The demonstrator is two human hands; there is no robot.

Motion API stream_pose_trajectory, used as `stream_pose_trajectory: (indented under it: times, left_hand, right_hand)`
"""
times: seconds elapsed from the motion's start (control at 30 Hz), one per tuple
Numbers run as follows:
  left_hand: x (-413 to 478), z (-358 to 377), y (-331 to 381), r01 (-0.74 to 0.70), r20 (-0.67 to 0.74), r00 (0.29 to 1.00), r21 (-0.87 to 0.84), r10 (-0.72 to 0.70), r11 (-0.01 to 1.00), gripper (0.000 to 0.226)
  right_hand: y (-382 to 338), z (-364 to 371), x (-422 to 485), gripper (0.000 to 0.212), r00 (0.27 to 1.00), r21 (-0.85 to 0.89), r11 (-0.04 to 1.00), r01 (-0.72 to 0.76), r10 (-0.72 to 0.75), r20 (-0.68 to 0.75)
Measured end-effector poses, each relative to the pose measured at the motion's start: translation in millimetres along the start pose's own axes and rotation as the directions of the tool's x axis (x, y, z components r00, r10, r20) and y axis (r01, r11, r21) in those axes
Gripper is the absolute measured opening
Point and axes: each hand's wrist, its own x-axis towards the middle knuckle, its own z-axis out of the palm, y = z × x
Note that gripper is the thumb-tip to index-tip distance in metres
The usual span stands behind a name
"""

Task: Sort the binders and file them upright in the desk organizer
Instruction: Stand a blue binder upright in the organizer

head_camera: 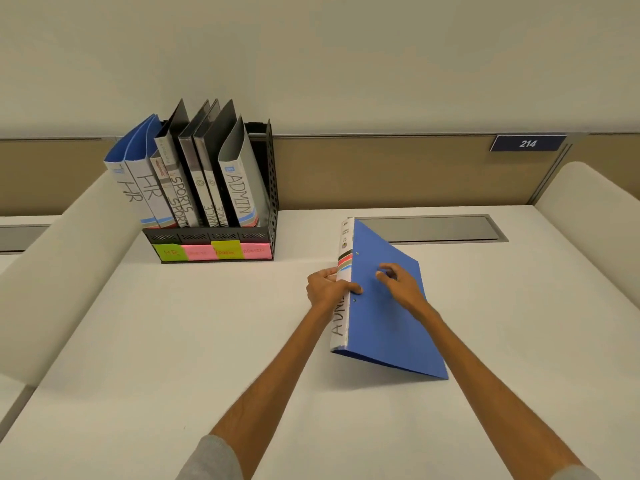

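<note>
Head view, desk with filing in progress. A blue binder (pixel 388 323), its white spine lettered ADMIN, sits right of centre on the white desk (pixel 173 341), tilted with the spine side raised and the cover sloping down to the right. The left hand (pixel 325 289) grips the spine, fingers wrapped behind it and thumb lying over the edge of the cover. The right hand (pixel 401 285) rests on the blue cover with loosely bent fingers, fingertips touching and grasping nothing.

The black desk organizer (pixel 207 235) stands at the far left of the desk, against the partition (pixel 381 171) and well apart from the held binder. It holds upright binders, left to right: two blue HR binders (pixel 138 181), two SPORTS binders (pixel 173 188), two black binders (pixel 204 188) (only the letters ANCE show on their spines), and one grey ADMIN binder (pixel 239 192), with room to its right. Green, pink and yellow sticky notes (pixel 211 251) line the organizer's front. A grey hatch (pixel 436 228) lies in the desk behind the held binder; a plate reading 214 (pixel 527 143) is on the partition.
</note>
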Motion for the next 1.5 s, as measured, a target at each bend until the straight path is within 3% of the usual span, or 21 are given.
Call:
stream_pose_trajectory:
  times: [0.2,0.27,0.33,0.4,0.53,0.6,0.67,0.73,0.8,0.87,0.9,0.97,1.03,1.1,1.23,1.37,1.5]
  left_hand:
    - [-8.1,-32.9,57.1,-0.247,0.05,0.969,0.068,0.243,0.967,0.058]
    - [-9.9,-45.7,76.2,-0.359,0.06,0.933,0.127,0.354,0.925,0.058]
    - [-9.2,-60.4,95.7,-0.488,0.1,0.873,0.205,0.477,0.849,0.058]
    - [-8.6,-75.6,114.5,-0.618,0.175,0.785,0.273,0.594,0.737,0.057]
    - [-5.3,-100.3,134.3,-0.755,0.302,0.634,0.44,0.711,0.487,0.06]
    - [-4.8,-106.8,135.2,-0.775,0.318,0.558,0.529,0.766,0.345,0.057]
    - [-3.1,-111.9,132.1,-0.749,0.242,0.46,0.622,0.854,0.227,0.057]
    - [-5.1,-116.4,124.4,-0.69,0.019,0.376,0.673,0.926,0.266,0.065]
    - [-9.7,-117.3,110.7,-0.685,-0.232,0.347,0.599,0.909,0.414,0.076]
    - [-14.2,-111.7,93.6,-0.725,-0.289,0.421,0.462,0.86,0.511,0.08]
    - [-16.3,-106.9,87.0,-0.732,-0.252,0.515,0.369,0.82,0.573,0.082]
    - [-18.6,-96.7,80.4,-0.678,-0.078,0.704,0.22,0.706,0.701,0.086]
    - [-16.8,-85.8,75.6,-0.638,0.118,0.769,0.208,0.629,0.741,0.091]
    - [-19.1,-75.1,71.9,-0.618,0.218,0.785,0.198,0.58,0.761,0.094]
    - [-25.1,-65.6,63.5,-0.55,0.24,0.827,0.159,0.508,0.82,0.1]
    - [-29.5,-59.4,68.5,-0.574,0.319,0.799,0.153,0.509,0.805,0.102]
    - [-35.6,-55.4,79.7,-0.623,0.443,0.745,0.195,0.498,0.758,0.124]
  right_hand:
    - [-69.4,-23.7,15.8,0.08,0.947,-0.178,0.94,0.291,-0.309,-0.084]
    - [-97.7,-29.5,18.1,0.095,0.879,-0.353,0.838,0.417,-0.471,-0.08]
    - [-122.5,-32.1,19.9,0.104,0.81,-0.57,0.668,0.478,-0.586,-0.007]
    - [-142.6,-30.9,20.8,0.097,0.779,-0.709,0.513,0.484,-0.622,0.082]
    - [-168.9,-19.2,18.2,0.04,0.724,-0.821,0.4,0.406,-0.689,0.022]
    - [-172.5,-9.3,16.3,0.027,0.698,-0.798,0.463,0.385,-0.712,-0.076]
    - [-171.2,-1.9,13.5,0.028,0.675,-0.662,0.604,0.444,-0.711,-0.195]
    - [-170.9,1.0,10.3,0.033,0.672,-0.525,0.708,0.473,-0.675,-0.305]
    - [-170.5,2.0,6.8,0.039,0.677,-0.471,0.754,0.458,-0.639,-0.364]
    - [-169.4,4.3,3.8,0.044,0.701,-0.442,0.787,0.431,-0.6,-0.386]
    - [-168.9,6.0,1.8,0.046,0.711,-0.427,0.803,0.415,-0.579,-0.399]
    - [-168.7,10.1,-3.3,0.048,0.727,-0.398,0.832,0.387,-0.54,-0.423]
    - [-169.4,12.2,-9.5,0.049,0.765,-0.374,0.859,0.349,-0.492,-0.415]
    - [-171.8,5.8,-14.6,0.047,0.818,-0.357,0.885,0.299,-0.43,-0.382]
    - [-175.2,-28.7,-18.6,0.048,0.879,-0.368,0.904,0.218,-0.345,-0.329]
    - [-175.7,-38.9,-21.6,0.046,0.847,-0.357,0.916,0.182,-0.331,-0.416]
    - [-184.5,-0.8,-21.8,0.047,0.808,-0.133,0.971,0.199,-0.239,-0.538]
